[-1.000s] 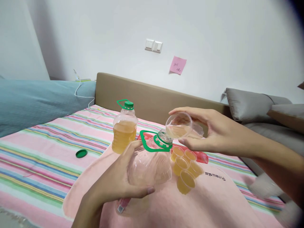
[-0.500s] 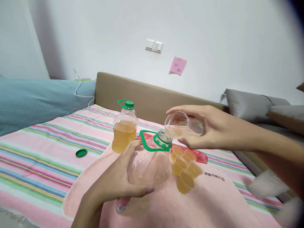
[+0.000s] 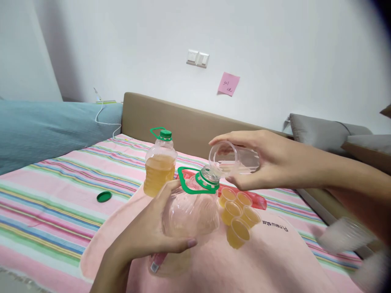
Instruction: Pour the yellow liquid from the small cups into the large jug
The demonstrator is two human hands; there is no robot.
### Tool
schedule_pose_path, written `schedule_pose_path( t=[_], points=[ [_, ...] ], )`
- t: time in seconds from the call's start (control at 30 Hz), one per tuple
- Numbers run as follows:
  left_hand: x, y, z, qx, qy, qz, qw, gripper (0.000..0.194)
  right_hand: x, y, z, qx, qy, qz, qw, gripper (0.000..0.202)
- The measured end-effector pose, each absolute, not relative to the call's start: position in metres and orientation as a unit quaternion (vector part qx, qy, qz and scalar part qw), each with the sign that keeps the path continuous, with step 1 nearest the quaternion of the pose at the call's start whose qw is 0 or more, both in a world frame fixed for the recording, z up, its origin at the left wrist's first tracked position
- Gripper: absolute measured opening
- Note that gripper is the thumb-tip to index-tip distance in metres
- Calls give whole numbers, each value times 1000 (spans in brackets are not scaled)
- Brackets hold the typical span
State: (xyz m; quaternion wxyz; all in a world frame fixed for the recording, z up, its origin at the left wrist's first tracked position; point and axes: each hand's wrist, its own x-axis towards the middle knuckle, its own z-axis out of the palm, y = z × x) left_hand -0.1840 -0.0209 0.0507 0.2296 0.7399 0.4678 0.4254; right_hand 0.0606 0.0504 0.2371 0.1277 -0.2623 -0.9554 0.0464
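My left hand is wrapped round a clear plastic bottle that has a green carry ring at its uncapped neck. In my right hand a clear plastic cup lies tipped on its side, its rim against the bottle's mouth. Hardly any liquid shows in this cup. Several plastic cups of yellow liquid stand close together just right of the bottle. A second bottle, capped in green and partly full of yellow liquid, stands behind my left hand.
A green cap lies on the striped sheet at left. Pink cloth spreads under the cups, with red plastic wrapping behind them. Stacked clear cups lie at right. Grey pillows rest by the headboard.
My right hand has tipped the cup further and shifted slightly left. The little liquid in the cup has mostly gone. My left hand keeps its hold on the bottle.
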Motion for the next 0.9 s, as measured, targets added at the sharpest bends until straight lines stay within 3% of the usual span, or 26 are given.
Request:
schedule_pose_path(
  t=[0.33,0.9],
  points=[
    [-186,-24,57,731,468,427,252,102,45,47,248,-243,-963,1,112,42],
    [-196,-26,46,731,479,417,249,112,20,37,264,-230,-973,-2,13,23]
  ],
)
